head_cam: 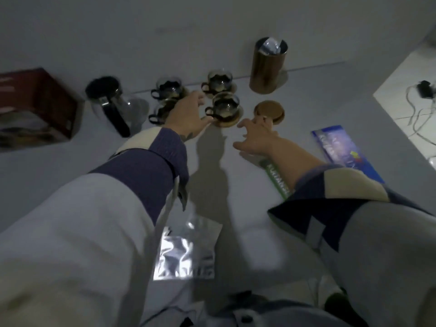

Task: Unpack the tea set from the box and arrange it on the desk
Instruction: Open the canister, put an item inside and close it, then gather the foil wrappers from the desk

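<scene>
Cups [225, 106] stand upright, handles pointing left, between left hand [188, 116] and right hand [256, 135], fingers spread, holding nothing.

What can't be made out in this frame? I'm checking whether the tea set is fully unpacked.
- Red box, head view: cut by the left edge, contents blurred.
- Fourth cup: half hidden behind the left hand.
- Green packet: covered by the right forearm.
- Tin: contents unclear.

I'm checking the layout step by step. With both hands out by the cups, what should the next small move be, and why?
Probably nudge the nearest cup on its wooden coaster into line with the others. The left hand already touches that coaster's edge; the right hand hovers open beside it, holding nothing. The spare round lid lies apart.
</scene>
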The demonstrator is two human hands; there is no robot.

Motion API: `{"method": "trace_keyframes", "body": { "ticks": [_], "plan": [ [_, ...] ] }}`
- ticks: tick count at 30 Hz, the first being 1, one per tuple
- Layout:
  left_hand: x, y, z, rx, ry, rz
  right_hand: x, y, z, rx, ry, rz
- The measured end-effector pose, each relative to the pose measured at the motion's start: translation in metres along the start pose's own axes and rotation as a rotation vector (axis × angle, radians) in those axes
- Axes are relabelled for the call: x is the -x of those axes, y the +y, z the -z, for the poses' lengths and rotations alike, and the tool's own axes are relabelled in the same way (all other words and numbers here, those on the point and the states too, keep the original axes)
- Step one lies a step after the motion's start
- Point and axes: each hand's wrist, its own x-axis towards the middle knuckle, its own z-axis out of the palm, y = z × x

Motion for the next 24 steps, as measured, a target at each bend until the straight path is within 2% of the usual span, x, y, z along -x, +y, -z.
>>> {"method": "trace_keyframes", "body": {
  "ticks": [6, 9, 12, 16, 24],
  "plan": [
    [0.128, -0.072, 0.012, -0.036, -0.059, 0.082, 0.077, -0.069, -0.067, -0.030, -0.209, 0.018],
    [0.185, -0.102, 0.017, -0.082, -0.119, 0.163, 0.112, -0.094, -0.095, -0.021, -0.255, 0.004],
    [0.230, -0.129, 0.017, -0.167, -0.115, 0.227, 0.141, -0.111, -0.122, 0.073, -0.238, -0.023],
    [0.272, -0.152, 0.002, -0.245, -0.182, 0.250, 0.159, -0.118, -0.154, 0.185, -0.089, -0.057],
    [0.281, -0.161, -0.015, -0.203, -0.162, 0.261, 0.162, -0.108, -0.154, 0.117, -0.079, -0.124]
  ]
}}
